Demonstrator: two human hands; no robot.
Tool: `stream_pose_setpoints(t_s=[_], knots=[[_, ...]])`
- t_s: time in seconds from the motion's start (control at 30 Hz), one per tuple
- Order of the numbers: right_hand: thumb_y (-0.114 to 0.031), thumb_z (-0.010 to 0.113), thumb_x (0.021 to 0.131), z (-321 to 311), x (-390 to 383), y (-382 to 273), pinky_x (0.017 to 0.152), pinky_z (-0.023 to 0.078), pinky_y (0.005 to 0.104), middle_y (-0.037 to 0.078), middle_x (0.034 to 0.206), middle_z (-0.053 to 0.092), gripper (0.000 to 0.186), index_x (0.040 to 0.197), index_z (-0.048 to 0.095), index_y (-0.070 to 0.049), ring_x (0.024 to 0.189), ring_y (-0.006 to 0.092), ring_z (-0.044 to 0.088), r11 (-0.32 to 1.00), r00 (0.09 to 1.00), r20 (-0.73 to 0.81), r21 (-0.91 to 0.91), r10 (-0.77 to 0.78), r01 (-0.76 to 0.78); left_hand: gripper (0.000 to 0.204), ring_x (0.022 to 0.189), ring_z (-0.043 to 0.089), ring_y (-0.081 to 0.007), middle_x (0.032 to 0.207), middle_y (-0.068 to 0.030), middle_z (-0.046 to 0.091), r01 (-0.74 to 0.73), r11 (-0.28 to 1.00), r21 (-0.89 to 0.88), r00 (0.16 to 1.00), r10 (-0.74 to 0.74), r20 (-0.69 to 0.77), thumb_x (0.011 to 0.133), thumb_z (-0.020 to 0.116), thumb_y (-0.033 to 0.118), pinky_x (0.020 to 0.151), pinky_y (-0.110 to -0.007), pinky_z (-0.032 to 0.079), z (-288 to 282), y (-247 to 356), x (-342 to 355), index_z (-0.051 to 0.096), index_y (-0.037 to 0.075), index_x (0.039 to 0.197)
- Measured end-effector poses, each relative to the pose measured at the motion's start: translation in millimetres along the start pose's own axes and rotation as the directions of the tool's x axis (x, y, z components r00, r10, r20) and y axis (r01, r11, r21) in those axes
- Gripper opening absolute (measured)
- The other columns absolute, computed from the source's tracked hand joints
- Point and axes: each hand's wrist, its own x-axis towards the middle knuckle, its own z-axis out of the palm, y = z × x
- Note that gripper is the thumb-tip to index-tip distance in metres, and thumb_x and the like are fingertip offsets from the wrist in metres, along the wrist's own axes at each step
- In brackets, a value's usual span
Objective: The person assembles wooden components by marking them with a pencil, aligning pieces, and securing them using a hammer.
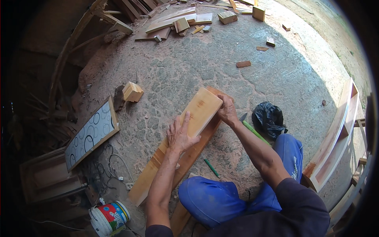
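Observation:
A short, light wooden board [202, 106] lies at a slant on top of longer planks in front of me. My left hand [180, 135] rests on its near end, fingers stretched out and thumb apart. At its far right edge my right hand [226, 110] is closed round the board; some of its fingertips are hidden. Beneath are a reddish-brown plank [203, 139] and a paler plank [143, 181], both slanting toward my lower left. A green pencil-like stick [212, 168] lies on the ground near my knee. Partly behind my right forearm is a green-handled blade [256, 132].
A black plastic bag [269, 118] sits by my right knee. Leftward are a circle-patterned panel [93, 132], a wooden block [132, 92], loose cables [118, 162] and a paint bucket [110, 218]. Scrap wood [173, 24] is piled far off; a wooden frame [335, 138] stands right.

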Motion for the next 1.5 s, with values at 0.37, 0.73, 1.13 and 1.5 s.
stream_pose_setpoints(t_s=[0.37,0.73,1.13,1.5], knots=[[-0.024,0.073,0.078,-4.2,6.9,31.2,0.091,0.048,0.0401,0.011,0.109,0.072,0.05,0.126,0.065,-0.015,0.095,0.0334,0.062,0.975,0.981,0.131,-0.151,-0.142,0.161,0.096,0.135,0.042,-0.0414,0.145,-0.0237,0.044,-0.083,0.979,-0.184,0.97,0.038,-0.239,0.084,0.061,0.073,0.11,-0.054,0.032,24.1,21.0,68.0,0.037,0.007,0.149],[-0.017,0.073,0.078,-23.6,12.4,9.3,0.087,0.045,0.0366,0.008,0.113,0.072,0.054,0.13,0.063,-0.017,0.095,0.0257,0.066,0.988,0.974,0.193,-0.07,-0.12,0.135,0.063,0.098,0.069,-0.0275,0.106,-0.0135,0.073,0.001,0.772,-0.636,0.997,-0.05,-0.059,0.085,0.072,0.058,0.084,-0.04,0.053,11.9,30.9,144.2,0.063,0.007,0.121],[-0.01,0.073,0.072,-22.7,16.8,-3.5,0.092,0.047,0.0383,0.007,0.114,0.071,0.061,0.132,0.063,-0.018,0.098,0.0289,0.063,0.998,0.958,0.286,-0.058,0.031,-0.015,0.059,0.092,0.071,-0.0307,0.097,-0.0123,0.074,0.116,0.804,-0.583,0.988,-0.154,-0.016,0.084,0.071,0.063,0.08,-0.044,0.053,1.5,27.8,144.9,0.067,0.011,0.113],[-0.012,0.068,0.089,-142.0,-53.6,-40.2,0.091,0.051,0.0416,0.015,0.109,0.068,0.03,0.119,0.064,-0.006,0.103,0.0349,0.064,0.916,0.961,0.021,-0.31,0.275,-0.255,0.051,0.093,0.067,-0.0426,0.101,-0.0177,0.071,0.085,0.934,-0.348,0.965,-0.163,-0.204,0.1,0.045,0.057,0.078,-0.053,0.05,11.2,48.1,135.8,0.062,0.012,0.116]])
